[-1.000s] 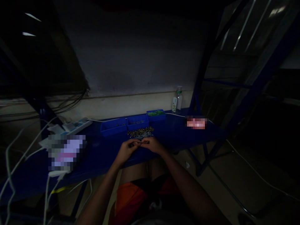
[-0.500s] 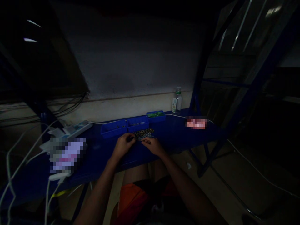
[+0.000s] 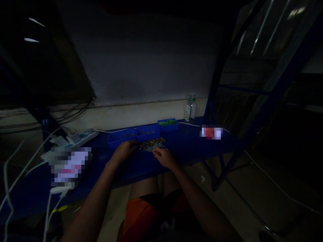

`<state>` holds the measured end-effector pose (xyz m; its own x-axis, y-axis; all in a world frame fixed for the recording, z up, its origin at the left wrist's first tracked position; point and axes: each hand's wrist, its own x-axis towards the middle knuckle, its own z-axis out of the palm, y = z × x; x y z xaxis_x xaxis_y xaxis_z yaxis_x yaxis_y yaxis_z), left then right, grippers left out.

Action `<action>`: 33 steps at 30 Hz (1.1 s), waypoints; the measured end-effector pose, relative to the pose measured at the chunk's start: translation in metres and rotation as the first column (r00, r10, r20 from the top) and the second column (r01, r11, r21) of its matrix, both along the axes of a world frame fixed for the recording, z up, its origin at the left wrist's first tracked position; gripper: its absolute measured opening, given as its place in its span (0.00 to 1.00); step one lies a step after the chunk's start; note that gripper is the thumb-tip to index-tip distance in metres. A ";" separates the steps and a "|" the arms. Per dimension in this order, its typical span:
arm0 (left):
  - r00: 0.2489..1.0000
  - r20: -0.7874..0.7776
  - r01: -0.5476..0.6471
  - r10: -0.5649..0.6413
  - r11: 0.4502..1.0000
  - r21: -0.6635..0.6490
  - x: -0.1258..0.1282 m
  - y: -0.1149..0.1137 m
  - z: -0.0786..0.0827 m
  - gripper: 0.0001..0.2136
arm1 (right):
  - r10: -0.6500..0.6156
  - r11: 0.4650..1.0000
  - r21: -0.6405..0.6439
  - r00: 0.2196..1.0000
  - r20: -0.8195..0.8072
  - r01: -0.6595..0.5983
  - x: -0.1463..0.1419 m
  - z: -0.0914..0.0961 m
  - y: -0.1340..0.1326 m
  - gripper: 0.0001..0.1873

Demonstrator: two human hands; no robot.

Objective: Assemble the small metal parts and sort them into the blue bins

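Note:
On the blue table lies a pile of small brass-coloured metal pieces [image 3: 157, 141], with thin silver pins [image 3: 151, 147] spread along its near side. My right hand [image 3: 164, 157] is at the near right edge of the pins, thumb and fingertips pressed together; whatever is between them is too small to make out. To the left of the pile, just in front of a blue bin [image 3: 121, 138], is my left hand [image 3: 123, 152], back upward. Its fingertips point toward the pile, but darkness hides whether they grip anything.
A second blue bin [image 3: 148, 132] and a blue box with green items [image 3: 168, 125] stand along the back. A plastic bottle [image 3: 191, 112] is by the wall. On the left lie a power strip [image 3: 88, 135], white cables and a blurred package [image 3: 72, 166]; another blurred item [image 3: 212, 132] is right.
My left hand has moved left, away from the pile and from my right hand, uncovering more of the pins. My right hand has stayed nearly in place.

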<state>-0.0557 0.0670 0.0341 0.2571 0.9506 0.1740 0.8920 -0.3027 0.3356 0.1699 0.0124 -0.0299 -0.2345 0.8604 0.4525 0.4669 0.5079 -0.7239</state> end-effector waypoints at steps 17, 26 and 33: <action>0.998 -0.064 0.016 -0.012 0.998 0.067 0.002 0.027 -0.025 0.10 | -0.001 0.999 0.032 1.000 0.026 0.000 -0.001 0.000 0.001 0.10; 0.999 -0.038 -0.036 0.039 0.996 0.080 0.015 0.023 -0.023 0.08 | -0.009 1.000 0.028 0.999 0.049 0.008 0.000 0.000 0.001 0.09; 0.998 0.063 0.003 -0.011 0.992 0.128 0.006 0.016 -0.015 0.09 | -0.010 1.000 0.029 0.999 0.047 0.009 -0.001 -0.002 0.001 0.09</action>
<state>-0.0493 0.0833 0.0193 0.2484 0.9177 0.3100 0.8680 -0.3530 0.3493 0.1693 0.0136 -0.0318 -0.2480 0.8496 0.4654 0.5051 0.5234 -0.6862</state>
